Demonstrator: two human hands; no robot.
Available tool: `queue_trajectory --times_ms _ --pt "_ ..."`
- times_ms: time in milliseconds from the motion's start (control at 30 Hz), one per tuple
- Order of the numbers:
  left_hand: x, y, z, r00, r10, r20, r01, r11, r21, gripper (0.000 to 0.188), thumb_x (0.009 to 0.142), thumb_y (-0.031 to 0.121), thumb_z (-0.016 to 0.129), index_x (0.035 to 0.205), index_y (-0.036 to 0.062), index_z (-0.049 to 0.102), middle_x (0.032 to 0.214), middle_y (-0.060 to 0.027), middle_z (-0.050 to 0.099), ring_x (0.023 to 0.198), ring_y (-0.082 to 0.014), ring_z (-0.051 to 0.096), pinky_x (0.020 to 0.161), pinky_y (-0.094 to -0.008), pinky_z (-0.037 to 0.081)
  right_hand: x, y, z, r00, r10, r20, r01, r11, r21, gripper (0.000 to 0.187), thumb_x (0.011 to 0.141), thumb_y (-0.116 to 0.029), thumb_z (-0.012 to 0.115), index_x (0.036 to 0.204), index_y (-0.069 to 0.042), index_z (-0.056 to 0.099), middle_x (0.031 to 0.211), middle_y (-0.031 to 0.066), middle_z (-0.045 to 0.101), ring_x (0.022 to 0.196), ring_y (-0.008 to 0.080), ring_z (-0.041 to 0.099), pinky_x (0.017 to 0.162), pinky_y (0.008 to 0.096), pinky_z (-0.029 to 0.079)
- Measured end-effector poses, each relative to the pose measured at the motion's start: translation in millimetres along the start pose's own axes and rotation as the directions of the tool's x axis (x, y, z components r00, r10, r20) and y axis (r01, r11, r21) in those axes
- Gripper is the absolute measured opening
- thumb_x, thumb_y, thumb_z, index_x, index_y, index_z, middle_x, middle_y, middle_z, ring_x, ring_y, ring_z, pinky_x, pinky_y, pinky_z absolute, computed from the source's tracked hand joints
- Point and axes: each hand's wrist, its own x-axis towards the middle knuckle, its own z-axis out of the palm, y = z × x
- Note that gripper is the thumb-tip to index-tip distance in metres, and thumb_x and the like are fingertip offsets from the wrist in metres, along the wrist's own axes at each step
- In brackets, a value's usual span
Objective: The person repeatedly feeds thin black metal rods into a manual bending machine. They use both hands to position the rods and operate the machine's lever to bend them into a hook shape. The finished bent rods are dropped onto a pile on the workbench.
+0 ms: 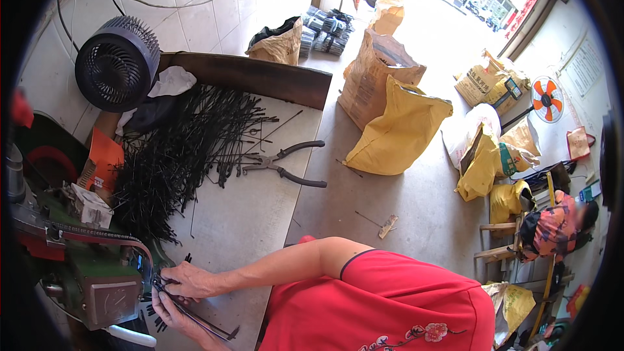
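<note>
My right hand is at the working end of a green bench machine, its fingers pinched on the dark end of a thin black rod. Just below it my left hand is closed around thin black rods, whose length runs back along my left forearm. The exact grip at the fingertips is small and partly hidden by the machine. A curved reddish-brown strip runs down to the machine beside my fingers. Beyond my hands a large tangled heap of thin black rods covers the left of the worktable.
Pliers with dark handles lie spread on the table. A black fan and an orange box stand by the heap; a dark board edges the table. Yellow sacks stand on the floor; another person sits at far right.
</note>
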Motion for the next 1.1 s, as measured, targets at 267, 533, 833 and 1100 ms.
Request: queue_trajectory --times_ms 267,533,833,1100 --pt "2.7 -3.5 -1.6 1.000 -0.010 -0.007 0.009 1.000 -0.028 0.032 0.096 0.026 0.053 0.120 0.0063 0.053 0.081 -0.0001 0.052 0.066 -0.0071 0.045 0.055 -0.0203 0.035 -5.0 -14.1 -4.3 0.999 0.050 0.005 -0.050 0.999 -0.009 0.019 0.084 -0.012 0.047 0.085 0.006 0.051 0.060 0.0131 0.062 0.044 0.0216 0.061 0.037 0.0310 0.050" --pt "-3.9 6.6 5.4 0.999 -0.037 -0.015 0.036 0.998 -0.054 0.033 0.094 0.025 0.055 0.121 0.0065 0.053 0.078 -0.0004 0.052 0.065 -0.0075 0.046 0.054 -0.0207 0.035 -2.9 -7.3 -1.9 0.999 0.051 0.012 -0.050 0.998 -0.025 0.018 0.087 -0.015 0.048 0.088 0.004 0.050 0.059 0.0105 0.062 0.044 0.0197 0.061 0.038 0.0291 0.050" --pt "0.7 -1.1 -0.3 1.000 -0.021 -0.002 0.021 0.998 -0.059 0.034 0.094 0.026 0.056 0.121 0.0064 0.053 0.077 0.0000 0.052 0.064 -0.0071 0.045 0.054 -0.0205 0.035 -4.6 -11.1 -3.3 0.999 0.052 0.016 -0.052 0.999 -0.017 0.018 0.088 -0.014 0.048 0.088 0.004 0.050 0.059 0.0103 0.061 0.044 0.0185 0.060 0.039 0.0285 0.049" --pt "-1.0 1.0 4.7 1.000 0.003 -0.024 -0.004 0.999 -0.044 0.033 0.095 0.026 0.055 0.120 0.0052 0.052 0.076 0.0000 0.050 0.063 -0.0069 0.044 0.053 -0.0206 0.034 -4.7 -13.7 -4.6 0.997 0.073 0.024 -0.072 0.997 -0.031 0.019 0.088 -0.015 0.048 0.089 0.004 0.051 0.060 0.0097 0.061 0.045 0.0181 0.060 0.039 0.0292 0.050"
